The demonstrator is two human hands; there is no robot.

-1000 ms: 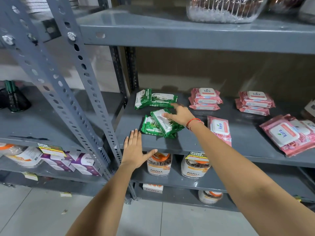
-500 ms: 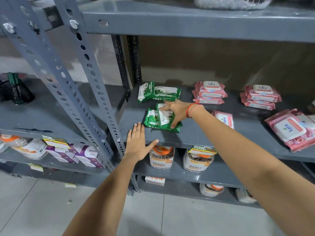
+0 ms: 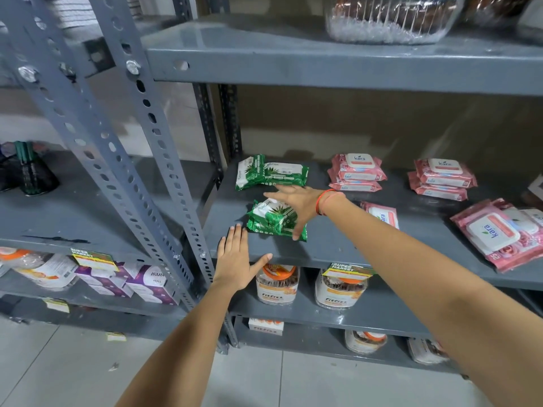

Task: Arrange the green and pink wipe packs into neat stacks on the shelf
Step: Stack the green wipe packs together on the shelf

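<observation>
— What are my fingers doing?

— The fingers [image 3: 298, 230] of my right hand [image 3: 296, 205] are spread out and lie on the front stack of green packs [image 3: 271, 218]. The thumb sits on the near edge of the stack. It looks like a press more than a hold, and I cannot tell if they grip it. My left hand [image 3: 238, 259] lies flat and loose on the front edge of the shelf [image 3: 338, 245], just beside that stack. It holds nothing.

— Where are the packs?

— All on the same gray shelf. Two more green packs [image 3: 271, 173] lie at the back, near the left post. To the right there are two small stacks of pink packs [image 3: 357, 171] at the back. One pink pack [image 3: 385, 215] is partly hidden behind my right arm. A messy pile of pink packs [image 3: 499, 233] lies at the far right, near the front.

— And under the shelf?

— Jars with orange lids [image 3: 277, 283] stand on the next shelf down.
</observation>
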